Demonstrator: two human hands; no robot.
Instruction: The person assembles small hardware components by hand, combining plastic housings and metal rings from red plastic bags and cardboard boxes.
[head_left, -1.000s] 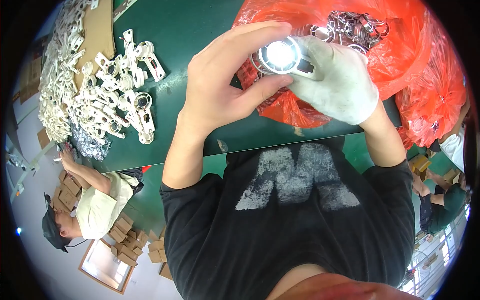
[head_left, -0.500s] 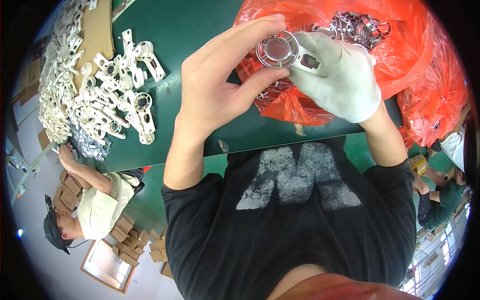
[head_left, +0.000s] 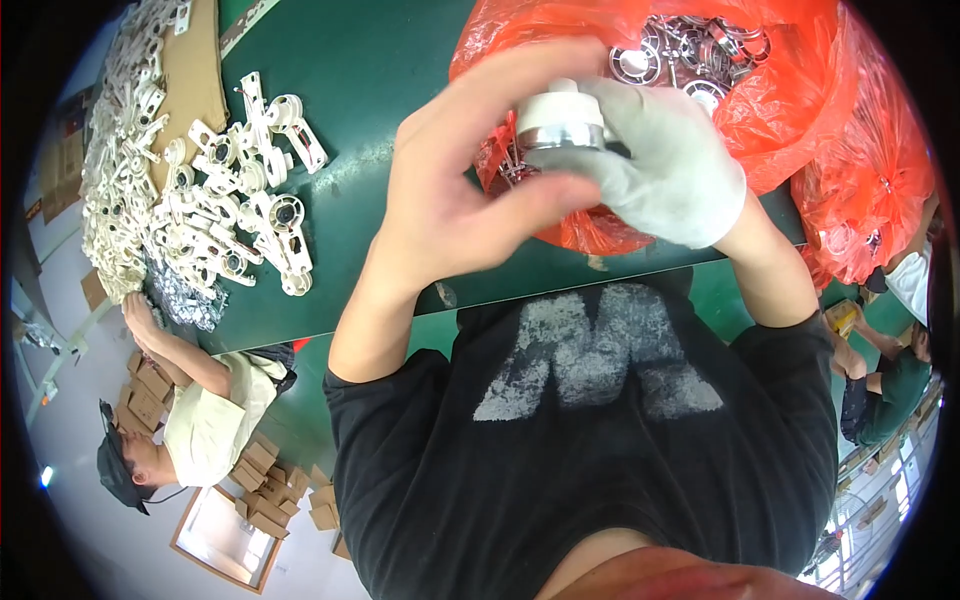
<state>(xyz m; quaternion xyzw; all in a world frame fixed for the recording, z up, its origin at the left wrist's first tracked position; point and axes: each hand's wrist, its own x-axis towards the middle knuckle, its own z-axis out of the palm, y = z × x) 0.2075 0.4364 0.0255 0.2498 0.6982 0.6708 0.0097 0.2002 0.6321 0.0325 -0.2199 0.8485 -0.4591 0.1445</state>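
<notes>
A round white plastic part with a shiny silver band [head_left: 562, 122] is held up over the near part of the table, its side facing me. My right hand [head_left: 672, 165], in a white glove, is closed round its right side. My bare left hand [head_left: 450, 175] curves about it from the left, fingers above and thumb below; motion blurs the fingertips. Just behind my hands lies an open red plastic bag [head_left: 790, 130] holding silver ring-shaped parts [head_left: 690, 50].
White plastic assemblies [head_left: 225, 205] lie piled on the left of the green table [head_left: 350, 120], beside a cardboard sheet [head_left: 205, 70]. Another red bag [head_left: 865, 215] hangs at the right edge. A person in a pale shirt [head_left: 215, 415] works at left, near cardboard boxes [head_left: 268, 490].
The part has turned from its round face toward me to its side, with the white half up. My left hand has shifted slightly right. At left, the other person's hand has moved a little.
</notes>
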